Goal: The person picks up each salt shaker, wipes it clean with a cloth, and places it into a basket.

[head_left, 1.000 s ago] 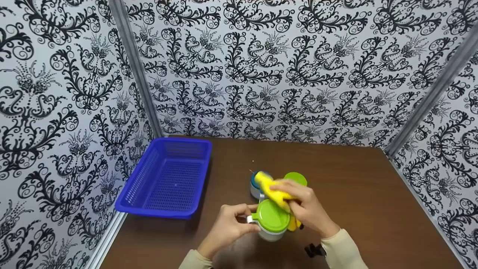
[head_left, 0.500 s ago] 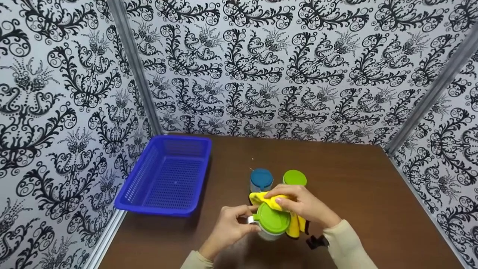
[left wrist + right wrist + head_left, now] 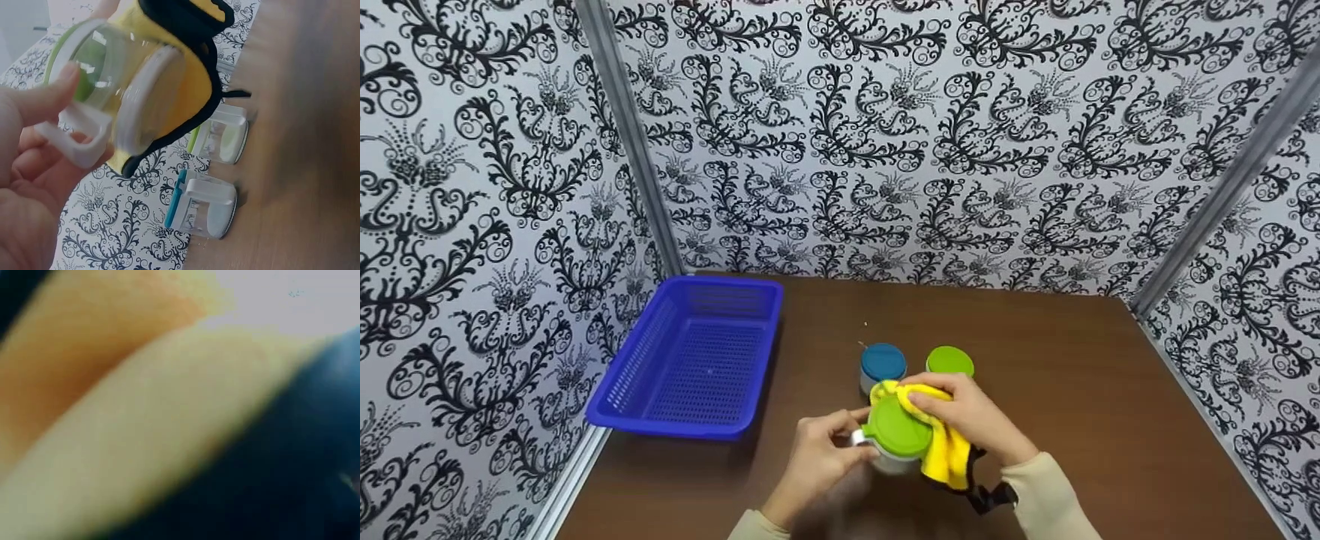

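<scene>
My left hand (image 3: 821,457) grips a clear jar (image 3: 898,429) with a green lid, thumb and fingers around its white handle. The left wrist view shows this jar's thick white base (image 3: 149,98) and the handle (image 3: 87,138), with the jar lifted over the table and tilted. My right hand (image 3: 971,416) holds a yellow cloth (image 3: 947,459) with black edging against the far and right side of the jar, at the lid's rim. Part of the cloth hangs down beside the jar. The right wrist view is a close blur of skin and sleeve.
Behind the hands, a blue-lidded jar (image 3: 883,363) and another green-lidded jar (image 3: 950,361) stand on the brown table (image 3: 1072,375). A blue perforated basket (image 3: 765,360) sits at the left. Patterned panels (image 3: 900,150) enclose the back and sides.
The cloth has moved from over the lid's far edge down around the jar's right side, hanging lower. The blue lid came into view. The held jar has shifted slightly left.
</scene>
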Demonstrator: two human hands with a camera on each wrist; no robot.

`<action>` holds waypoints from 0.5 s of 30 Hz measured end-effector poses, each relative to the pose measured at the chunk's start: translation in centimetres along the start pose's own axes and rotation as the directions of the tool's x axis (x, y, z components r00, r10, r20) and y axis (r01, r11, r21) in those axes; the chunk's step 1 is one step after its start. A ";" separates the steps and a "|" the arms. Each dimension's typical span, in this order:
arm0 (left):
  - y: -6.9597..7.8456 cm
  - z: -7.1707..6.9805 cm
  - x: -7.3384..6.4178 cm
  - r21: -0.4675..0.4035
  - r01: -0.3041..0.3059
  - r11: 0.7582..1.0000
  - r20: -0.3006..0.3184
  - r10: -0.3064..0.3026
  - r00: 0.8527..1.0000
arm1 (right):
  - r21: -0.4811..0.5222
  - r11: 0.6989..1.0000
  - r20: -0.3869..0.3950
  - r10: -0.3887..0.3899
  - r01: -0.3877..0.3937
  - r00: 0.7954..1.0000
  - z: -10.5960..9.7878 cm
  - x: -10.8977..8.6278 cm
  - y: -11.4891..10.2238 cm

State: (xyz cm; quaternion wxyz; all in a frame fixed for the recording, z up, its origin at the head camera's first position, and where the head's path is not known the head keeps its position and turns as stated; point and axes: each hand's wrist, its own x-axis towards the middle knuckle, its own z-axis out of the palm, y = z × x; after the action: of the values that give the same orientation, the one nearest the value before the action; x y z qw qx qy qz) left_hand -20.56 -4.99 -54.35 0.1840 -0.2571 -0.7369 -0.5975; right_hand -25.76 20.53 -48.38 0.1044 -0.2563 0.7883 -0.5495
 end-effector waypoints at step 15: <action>1.2 1.2 0.4 0.179 0.098 0.979 -0.269 -0.047 0.962 | -0.673 0.721 -0.374 -0.523 0.164 0.766 4.5 -0.5 -1.6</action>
State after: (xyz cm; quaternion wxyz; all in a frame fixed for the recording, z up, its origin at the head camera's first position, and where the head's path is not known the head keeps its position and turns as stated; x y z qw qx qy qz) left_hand -20.13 -3.58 -53.41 0.2817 -0.1294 -0.7688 -0.5593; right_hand -22.84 16.74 -48.68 -0.3181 -0.2582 0.8516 -0.3270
